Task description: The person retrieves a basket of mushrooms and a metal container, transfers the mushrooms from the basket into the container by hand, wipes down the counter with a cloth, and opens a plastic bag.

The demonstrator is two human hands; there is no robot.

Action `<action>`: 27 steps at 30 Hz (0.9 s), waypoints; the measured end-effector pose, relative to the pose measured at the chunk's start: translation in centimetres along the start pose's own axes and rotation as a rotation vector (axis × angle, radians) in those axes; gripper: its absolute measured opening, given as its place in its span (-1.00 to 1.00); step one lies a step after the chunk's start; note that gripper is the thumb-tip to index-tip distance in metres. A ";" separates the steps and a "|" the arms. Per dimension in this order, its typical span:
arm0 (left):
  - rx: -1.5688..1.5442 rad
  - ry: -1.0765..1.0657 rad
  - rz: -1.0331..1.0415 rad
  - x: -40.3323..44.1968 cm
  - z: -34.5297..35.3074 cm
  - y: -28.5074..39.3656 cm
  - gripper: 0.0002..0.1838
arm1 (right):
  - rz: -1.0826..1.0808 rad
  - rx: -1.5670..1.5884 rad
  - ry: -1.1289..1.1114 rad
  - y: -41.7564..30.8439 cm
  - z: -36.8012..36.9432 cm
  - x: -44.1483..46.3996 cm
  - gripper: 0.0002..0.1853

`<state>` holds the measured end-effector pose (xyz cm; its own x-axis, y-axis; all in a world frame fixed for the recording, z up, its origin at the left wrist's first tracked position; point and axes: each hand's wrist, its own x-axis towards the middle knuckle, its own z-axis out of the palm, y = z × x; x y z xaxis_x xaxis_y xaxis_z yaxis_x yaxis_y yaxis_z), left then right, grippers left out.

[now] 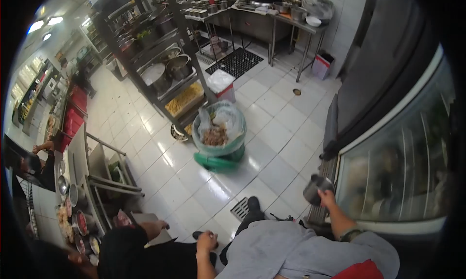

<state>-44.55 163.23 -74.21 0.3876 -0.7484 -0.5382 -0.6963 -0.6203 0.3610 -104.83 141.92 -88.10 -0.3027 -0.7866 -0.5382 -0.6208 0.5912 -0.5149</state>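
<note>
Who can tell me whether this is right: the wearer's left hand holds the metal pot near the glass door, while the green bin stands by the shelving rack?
Not quite: the head view shows the right hand holding the metal pot, not the left hand. The rest stands: the pot is near the glass door, and the green bin stands by the shelving rack.

Bin (238,156): on the floor (281,133) ahead, at the near corner of the rack (190,46).
Rack: pots (179,69) in it.
Mat (236,63): beyond the bin, before the far bench (299,27).
Bowl (313,21): on the bench's right end.
Fridge (388,157): along the right side.
Container (312,190): in the right hand (328,199), beside the fridge.
Counter (80,157): at left, co-worker (126,252) beside.
</note>
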 end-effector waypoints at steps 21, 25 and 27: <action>-0.724 -0.310 -0.545 35.1 -1.1 28.2 -0.47 | 0.275 0.169 -0.050 -19.0 -10.5 34.7 -0.55; -1.358 -0.494 -0.726 33.1 1.0 33.0 -0.38 | 0.235 0.316 -0.081 -32.8 -15.5 45.2 -0.58; -1.589 -0.419 -0.611 36.0 1.7 35.7 -0.34 | 0.144 0.261 -0.087 -37.3 -17.4 50.7 -0.58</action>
<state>-56.46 114.55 -82.01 -0.0015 -0.3937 -0.9193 0.7903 -0.5637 0.2401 -109.59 76.86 -84.62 -0.3038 -0.6802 -0.6672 -0.3662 0.7298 -0.5773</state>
